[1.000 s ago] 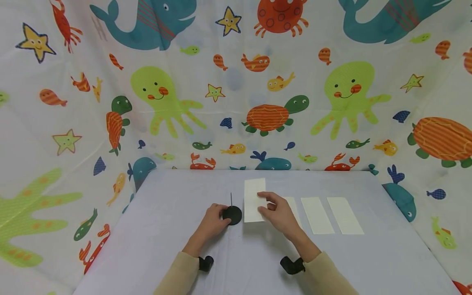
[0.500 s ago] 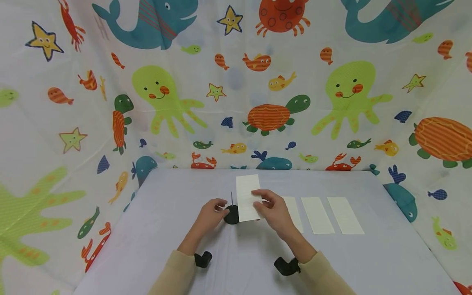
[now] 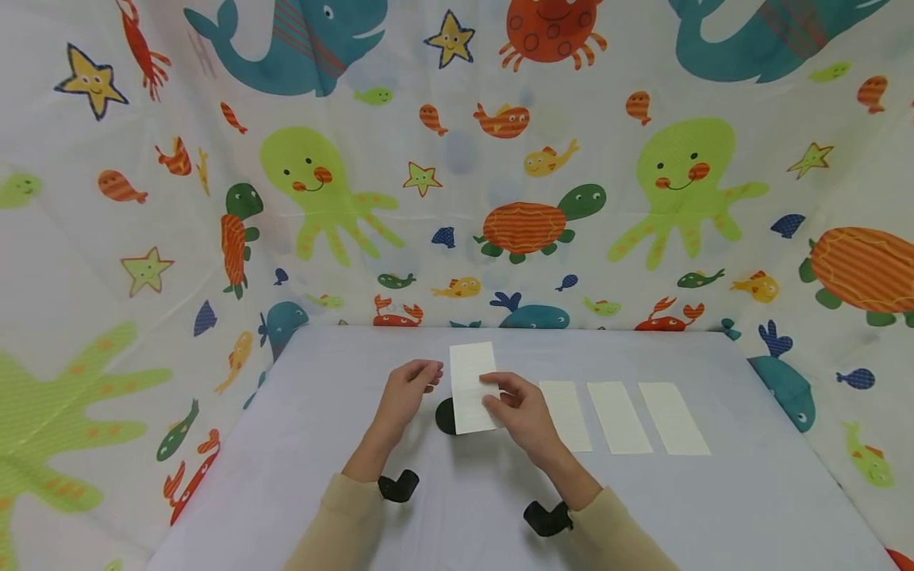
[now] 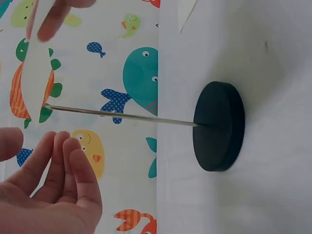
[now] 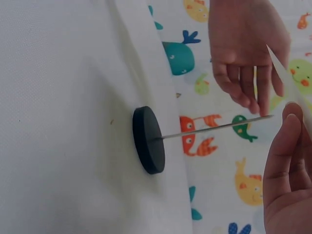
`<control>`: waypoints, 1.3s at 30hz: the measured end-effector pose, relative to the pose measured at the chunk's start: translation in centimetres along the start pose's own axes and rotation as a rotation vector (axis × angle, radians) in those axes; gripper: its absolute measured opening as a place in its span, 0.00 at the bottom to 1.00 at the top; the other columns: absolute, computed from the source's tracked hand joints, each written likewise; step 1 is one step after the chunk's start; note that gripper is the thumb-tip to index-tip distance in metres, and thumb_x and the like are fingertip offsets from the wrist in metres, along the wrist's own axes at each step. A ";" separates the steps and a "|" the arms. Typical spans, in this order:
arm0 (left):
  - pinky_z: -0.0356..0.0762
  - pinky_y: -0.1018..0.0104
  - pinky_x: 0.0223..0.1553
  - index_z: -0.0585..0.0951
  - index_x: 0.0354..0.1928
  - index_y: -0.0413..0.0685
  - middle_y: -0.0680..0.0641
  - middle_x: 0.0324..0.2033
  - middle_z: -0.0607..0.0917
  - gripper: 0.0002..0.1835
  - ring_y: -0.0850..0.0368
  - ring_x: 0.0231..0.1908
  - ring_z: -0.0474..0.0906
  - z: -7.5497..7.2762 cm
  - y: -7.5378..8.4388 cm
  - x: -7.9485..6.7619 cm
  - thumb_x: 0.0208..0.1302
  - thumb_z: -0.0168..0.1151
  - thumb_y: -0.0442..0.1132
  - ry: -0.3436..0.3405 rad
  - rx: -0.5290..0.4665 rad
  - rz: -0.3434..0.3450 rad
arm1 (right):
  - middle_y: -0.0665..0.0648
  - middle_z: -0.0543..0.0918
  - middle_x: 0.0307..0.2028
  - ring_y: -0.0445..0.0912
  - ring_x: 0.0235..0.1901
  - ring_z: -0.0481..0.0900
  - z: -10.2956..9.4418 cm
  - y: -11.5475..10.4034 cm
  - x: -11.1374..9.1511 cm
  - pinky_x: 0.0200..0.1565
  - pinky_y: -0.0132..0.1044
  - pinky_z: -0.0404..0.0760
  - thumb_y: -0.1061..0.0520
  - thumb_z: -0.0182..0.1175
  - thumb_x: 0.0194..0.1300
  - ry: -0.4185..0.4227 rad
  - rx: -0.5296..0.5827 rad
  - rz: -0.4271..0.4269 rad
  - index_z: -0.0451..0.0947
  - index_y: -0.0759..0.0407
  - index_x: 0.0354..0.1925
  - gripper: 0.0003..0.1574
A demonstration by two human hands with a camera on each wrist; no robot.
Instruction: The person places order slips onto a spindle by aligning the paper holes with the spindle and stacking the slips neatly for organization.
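In the head view my right hand (image 3: 524, 412) pinches a pale paper slip (image 3: 473, 388) between thumb and fingers, holding it up over a bill spike. The spike's round black base (image 3: 445, 416) rests on the table, partly hidden by the slip. Both wrist views show its thin metal rod (image 4: 122, 116) standing upright from the base. The rod's tip overlaps the slip's lower end in the left wrist view. My left hand (image 3: 405, 396) is off the base, held left of the slip with fingers loosely bent around nothing, close beside the rod's tip.
Three more paper slips (image 3: 619, 418) lie side by side on the white table (image 3: 757, 507), right of my right hand. A curtain (image 3: 457, 159) printed with sea animals hangs behind the table and along its sides.
My left hand has let go of the spike's base and risen above it. My right hand has carried the slip leftward, so it now covers the rod and part of the base.
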State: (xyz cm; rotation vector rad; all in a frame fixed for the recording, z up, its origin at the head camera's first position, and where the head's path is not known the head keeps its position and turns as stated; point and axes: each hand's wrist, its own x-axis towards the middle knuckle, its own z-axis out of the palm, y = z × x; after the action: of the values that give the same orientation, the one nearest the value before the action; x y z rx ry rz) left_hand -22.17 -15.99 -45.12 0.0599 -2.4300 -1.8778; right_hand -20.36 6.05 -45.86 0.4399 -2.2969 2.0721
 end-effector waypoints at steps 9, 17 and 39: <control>0.79 0.59 0.51 0.84 0.50 0.40 0.45 0.40 0.84 0.18 0.53 0.42 0.80 0.8 1.0 0.8 0.77 0.56 0.49 0.028 -0.027 -0.050 | 0.54 0.82 0.57 0.51 0.55 0.78 0.7 0.6 -0.1 0.56 0.35 0.77 0.63 0.67 0.67 -0.021 0.002 0.015 0.82 0.56 0.56 0.19; 0.77 0.52 0.52 0.86 0.44 0.44 0.47 0.36 0.84 0.20 0.52 0.40 0.78 1.8 0.3 1.4 0.71 0.63 0.55 0.084 -0.016 -0.111 | 0.56 0.81 0.59 0.51 0.46 0.81 0.9 1.1 -0.7 0.47 0.30 0.80 0.63 0.66 0.68 -0.043 0.028 0.047 0.82 0.55 0.56 0.19; 0.78 0.58 0.48 0.86 0.44 0.45 0.47 0.36 0.84 0.15 0.52 0.39 0.78 2.1 0.6 0.8 0.72 0.62 0.50 0.105 0.057 -0.083 | 0.60 0.79 0.39 0.50 0.25 0.78 1.0 0.6 -0.9 0.23 0.41 0.81 0.57 0.66 0.70 -0.054 0.034 0.088 0.84 0.59 0.48 0.10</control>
State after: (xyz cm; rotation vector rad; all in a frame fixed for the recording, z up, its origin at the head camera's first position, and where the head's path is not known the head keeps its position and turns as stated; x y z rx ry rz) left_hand -23.11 -13.87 -45.01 0.2591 -2.4459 -1.7875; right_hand -19.43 5.26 -46.78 0.4076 -2.3557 2.1678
